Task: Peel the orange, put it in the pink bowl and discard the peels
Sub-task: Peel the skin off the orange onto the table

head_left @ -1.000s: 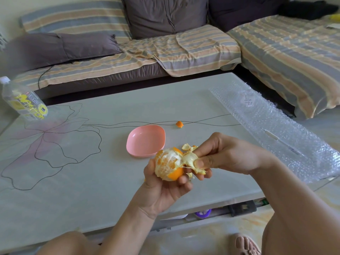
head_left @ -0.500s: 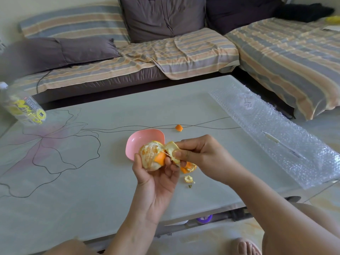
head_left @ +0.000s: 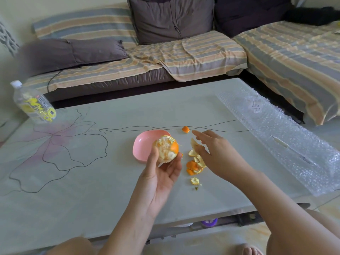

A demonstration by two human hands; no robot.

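Pink shallow bowl point(head_left: 140, 146) is waiting beside the mostly peeled round orange point(head_left: 165, 150), which the left hand point(head_left: 161, 178) is gripping, leftover rind exposed; the right hand point(head_left: 214, 153) is hovering spread over loose peels point(head_left: 194, 166).

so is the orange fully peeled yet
Not fully: a patch of peel remains on the orange, which the left hand holds.

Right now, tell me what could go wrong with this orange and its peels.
The orange, gripped by the left hand, has a patch of rind; dropping it in the pink bowl now would be premature. Loose peels lie scattered by the right hand; the far piece could be missed at discard.
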